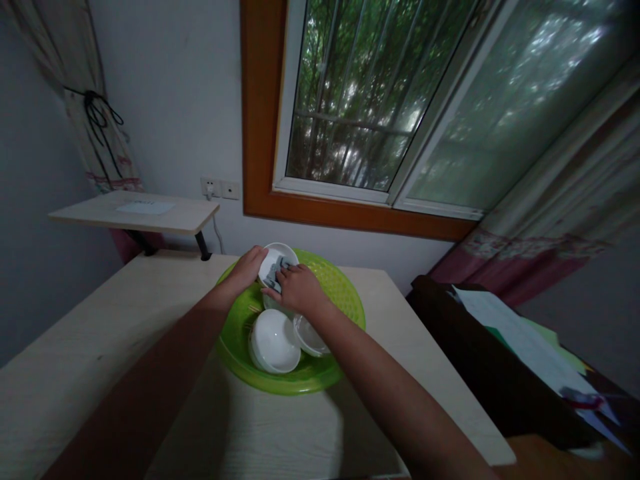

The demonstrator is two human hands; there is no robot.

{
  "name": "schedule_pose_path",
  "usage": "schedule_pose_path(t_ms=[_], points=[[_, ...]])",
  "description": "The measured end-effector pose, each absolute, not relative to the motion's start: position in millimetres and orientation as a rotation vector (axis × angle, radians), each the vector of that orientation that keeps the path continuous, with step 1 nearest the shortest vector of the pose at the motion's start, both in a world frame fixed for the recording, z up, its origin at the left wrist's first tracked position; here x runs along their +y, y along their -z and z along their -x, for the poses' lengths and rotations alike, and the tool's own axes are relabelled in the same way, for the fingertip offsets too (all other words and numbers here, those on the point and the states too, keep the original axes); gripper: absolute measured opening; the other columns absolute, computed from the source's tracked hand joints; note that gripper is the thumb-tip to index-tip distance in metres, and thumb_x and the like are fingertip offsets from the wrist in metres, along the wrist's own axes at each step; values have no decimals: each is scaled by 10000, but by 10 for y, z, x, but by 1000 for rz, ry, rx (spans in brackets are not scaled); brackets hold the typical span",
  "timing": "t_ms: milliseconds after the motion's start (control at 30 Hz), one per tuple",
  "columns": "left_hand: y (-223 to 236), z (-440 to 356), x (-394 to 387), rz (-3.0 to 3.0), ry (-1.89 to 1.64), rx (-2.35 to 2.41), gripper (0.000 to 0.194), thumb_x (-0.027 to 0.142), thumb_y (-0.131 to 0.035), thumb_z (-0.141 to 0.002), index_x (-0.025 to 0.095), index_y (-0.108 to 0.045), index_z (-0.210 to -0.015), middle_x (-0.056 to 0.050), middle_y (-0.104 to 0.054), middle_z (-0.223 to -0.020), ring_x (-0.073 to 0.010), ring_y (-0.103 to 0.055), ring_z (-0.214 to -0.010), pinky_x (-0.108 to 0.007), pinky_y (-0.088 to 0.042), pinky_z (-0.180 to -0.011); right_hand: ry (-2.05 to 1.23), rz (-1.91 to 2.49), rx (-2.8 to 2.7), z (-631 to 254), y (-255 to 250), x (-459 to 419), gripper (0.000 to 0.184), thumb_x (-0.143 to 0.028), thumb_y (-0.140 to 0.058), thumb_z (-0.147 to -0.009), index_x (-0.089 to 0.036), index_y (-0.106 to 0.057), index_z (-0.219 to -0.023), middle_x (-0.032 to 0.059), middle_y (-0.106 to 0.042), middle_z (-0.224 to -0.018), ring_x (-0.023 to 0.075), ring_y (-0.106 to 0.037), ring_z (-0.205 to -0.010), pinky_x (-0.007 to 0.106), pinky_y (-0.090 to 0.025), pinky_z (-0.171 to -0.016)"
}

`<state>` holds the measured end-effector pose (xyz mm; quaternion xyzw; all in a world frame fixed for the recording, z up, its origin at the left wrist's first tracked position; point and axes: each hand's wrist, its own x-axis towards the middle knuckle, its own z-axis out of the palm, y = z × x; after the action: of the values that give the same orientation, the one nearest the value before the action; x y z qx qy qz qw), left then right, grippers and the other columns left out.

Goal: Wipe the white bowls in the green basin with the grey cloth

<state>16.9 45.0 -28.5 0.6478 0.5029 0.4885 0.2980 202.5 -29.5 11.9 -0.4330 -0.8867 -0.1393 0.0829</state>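
Note:
A green plastic basket (345, 293) sits on the pale wooden table (100, 333). My left hand (247, 265) grips the rim of a white bowl (277, 255) held tilted over the basket's far side. Inside that bowl, my right hand (296, 287) presses a grey cloth (275, 270) with its fingers closed on it. Two more white bowls (274, 341) lie in the basket below my hands, the second (309, 337) partly under my right wrist.
A small wooden shelf (135, 212) on brackets juts over the table's far left, below a wall socket (220, 189). A window (380, 100) with curtains faces me. At the right, a dark surface (490, 373) carries loose papers (525, 340).

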Motion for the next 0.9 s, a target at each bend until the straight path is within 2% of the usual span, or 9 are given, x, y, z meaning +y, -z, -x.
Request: schedule_pose_path(t_ms=[67, 100, 233, 400, 500, 633, 733, 800, 900], points=[[266, -169, 432, -1762, -1293, 1371, 328, 509, -416, -944, 231, -568, -860, -42, -645, -883, -227, -591, -874, -359, -473, -830, 364, 1277, -2707, -2029, -141, -303, 700, -665, -319, -1032, -116, -750, -1092, 173, -762, -1031, 316, -701, -1004, 456, -484, -963], [260, -168, 429, -1773, -1298, 1384, 331, 505, -404, -948, 230, -571, -870, -46, -647, -897, -231, -593, -893, -363, -471, -846, 330, 1249, -2724, -2039, -145, -303, 690, -664, -321, -1033, -127, -752, -1082, 163, -756, -1036, 306, -703, -987, 445, -489, -950], [255, -148, 449, -1741, -1362, 1391, 329, 500, -398, -948, 231, -579, -890, -63, -658, -948, -246, -601, -953, -380, -468, -911, 106, 1085, -2675, -2103, -137, -295, 652, -693, -451, -987, -140, -686, -1239, 152, -667, -1265, 264, -691, -1038, 380, -503, -963], [270, -117, 483, -1681, -1415, 1349, 350, 517, -399, -946, 222, -585, -924, -66, -667, -967, -252, -610, -974, -390, -480, -957, -205, 868, -2608, -2126, -102, -285, 805, -689, -548, -945, -165, -413, -1541, 170, -550, -1487, 295, -585, -1307, 400, -464, -1090], [304, -117, 506, -1655, -1393, 1315, 335, 518, -413, -926, 228, -578, -905, -55, -657, -943, -241, -609, -946, -369, -488, -945, -284, 815, -2604, -2113, -86, -273, 843, -663, -521, -970, -171, -279, -1610, 180, -484, -1566, 300, -515, -1405, 428, -427, -1141], [354, -147, 542, -1687, -1366, 1252, 302, 496, -415, -917, 236, -556, -858, -44, -620, -894, -233, -597, -896, -364, -500, -903, -265, 811, -2646, -2105, -66, -248, 872, -670, -510, -973, -118, -280, -1608, 214, -454, -1581, 321, -491, -1432, 460, -402, -1168], [368, -176, 551, -1717, -1347, 1218, 276, 476, -437, -909, 246, -552, -810, -41, -615, -865, -232, -592, -883, -362, -503, -904, -176, 835, -2696, -2099, -42, -232, 903, -702, -522, -951, -93, -328, -1589, 223, -392, -1615, 326, -403, -1499, 498, -307, -1238], [365, -188, 543, -1753, -1325, 1185, 277, 476, -447, -910, 253, -555, -786, -42, -621, -849, -235, -596, -883, -362, -504, -913, -87, 875, -2718, -2089, -19, -225, 891, -709, -499, -958, -80, -364, -1574, 227, -358, -1629, 326, -344, -1532, 516, -249, -1266], [354, -195, 521, -1787, -1304, 1152, 283, 487, -456, -907, 259, -567, -779, -47, -639, -852, -240, -608, -893, -363, -505, -923, 62, 960, -2707, -2073, 12, -214, 816, -686, -421, -1000, -98, -397, -1565, 207, -337, -1642, 326, -307, -1548, 538, -246, -1263]])
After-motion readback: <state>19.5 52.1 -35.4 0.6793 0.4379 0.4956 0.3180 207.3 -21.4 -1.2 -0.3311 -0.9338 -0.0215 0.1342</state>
